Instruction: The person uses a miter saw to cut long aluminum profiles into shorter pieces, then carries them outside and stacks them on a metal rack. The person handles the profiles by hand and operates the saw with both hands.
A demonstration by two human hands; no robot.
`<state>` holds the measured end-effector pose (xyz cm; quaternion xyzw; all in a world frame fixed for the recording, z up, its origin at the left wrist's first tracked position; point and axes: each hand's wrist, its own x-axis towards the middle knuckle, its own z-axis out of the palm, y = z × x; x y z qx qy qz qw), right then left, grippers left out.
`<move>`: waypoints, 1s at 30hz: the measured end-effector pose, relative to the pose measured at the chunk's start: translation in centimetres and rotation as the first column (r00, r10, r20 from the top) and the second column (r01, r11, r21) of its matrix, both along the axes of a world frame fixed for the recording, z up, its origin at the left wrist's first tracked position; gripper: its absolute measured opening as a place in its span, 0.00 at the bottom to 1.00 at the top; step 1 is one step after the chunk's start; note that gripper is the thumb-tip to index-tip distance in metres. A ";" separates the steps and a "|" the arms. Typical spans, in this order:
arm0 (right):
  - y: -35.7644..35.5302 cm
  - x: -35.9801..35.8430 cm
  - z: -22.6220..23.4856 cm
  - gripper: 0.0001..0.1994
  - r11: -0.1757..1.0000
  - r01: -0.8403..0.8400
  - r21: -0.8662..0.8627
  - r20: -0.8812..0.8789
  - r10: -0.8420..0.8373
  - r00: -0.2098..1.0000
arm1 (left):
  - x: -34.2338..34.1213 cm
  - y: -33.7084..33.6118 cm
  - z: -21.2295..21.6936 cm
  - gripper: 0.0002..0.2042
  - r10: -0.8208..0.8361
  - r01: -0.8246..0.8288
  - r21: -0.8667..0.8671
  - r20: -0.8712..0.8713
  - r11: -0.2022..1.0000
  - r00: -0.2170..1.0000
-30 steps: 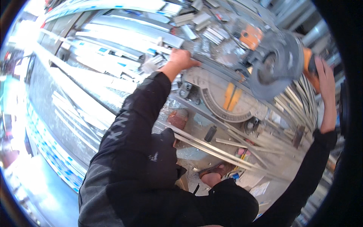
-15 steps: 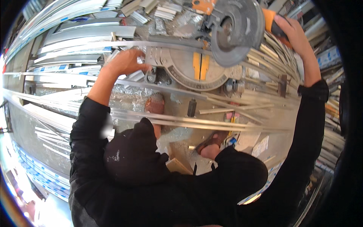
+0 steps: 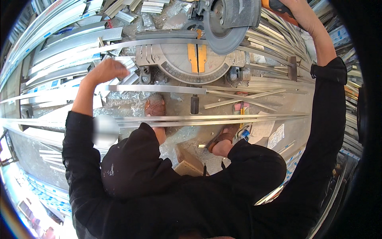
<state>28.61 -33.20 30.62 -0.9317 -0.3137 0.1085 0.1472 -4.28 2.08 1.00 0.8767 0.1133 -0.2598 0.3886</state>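
Observation:
My right hand [image 3: 299, 11], at the upper right, is closed around the orange-and-black handle [image 3: 274, 6] of a miter saw, whose round blade [image 3: 225, 42] is raised above the base. A long flat metal strip [image 3: 163, 41] lies across the round saw table [image 3: 175, 61], behind the yellow slot plates [image 3: 192, 57]. Left of the saw, my left hand [image 3: 106, 71] hovers over metal pieces, slightly blurred. Its fingers are loosely bent, with nothing visible in them. Nearer to me, another flat strip [image 3: 157, 88] runs in front of the saw base.
Long metal profiles [image 3: 215, 119] cross in front of my sandalled feet [image 3: 155, 106]. A dark cylindrical grip [image 3: 194, 104] projects from the saw's front. More profiles [image 3: 274, 36] pile up at the right, others [image 3: 79, 38] at the left. A wooden block [image 3: 189, 165] lies between my legs.
My left hand has moved left, away from the saw base, and its fingers have drawn closer together. The right hand still grips the raised saw's handle. The whole view has shifted slightly.

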 end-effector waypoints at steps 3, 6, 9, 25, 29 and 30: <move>-0.4 0.5 -0.2 0.24 0.990 0.136 0.044 -0.206 -0.124 0.971 | 4.2 0.3 -2.7 0.29 0.128 -0.308 0.472 0.375 0.826 0.918; -0.7 0.5 -0.2 0.23 0.994 -0.015 -0.110 -0.094 0.005 0.996 | 7.1 0.6 -4.8 0.33 0.040 -0.253 0.598 0.346 0.761 0.937; -1.2 -0.2 -0.3 0.24 0.988 -0.049 -0.145 -0.079 0.037 0.996 | 8.7 0.1 -5.9 0.38 0.037 -0.092 0.562 0.108 0.822 0.993; -6.5 -8.8 -6.7 0.27 0.994 -0.091 -0.064 0.190 0.102 0.976 | 10.1 -1.2 -5.8 0.35 0.092 -0.138 0.504 0.115 0.852 0.989; -7.1 -11.5 -9.9 0.21 0.927 -0.327 0.187 0.410 0.229 0.883 | 10.1 -1.2 -5.7 0.35 0.112 -0.141 0.485 0.090 0.863 0.990; -7.5 -11.8 -10.3 0.20 0.939 -0.320 0.124 0.404 0.246 0.881 | 10.1 -1.2 -5.5 0.35 0.115 -0.148 0.484 0.097 0.862 0.989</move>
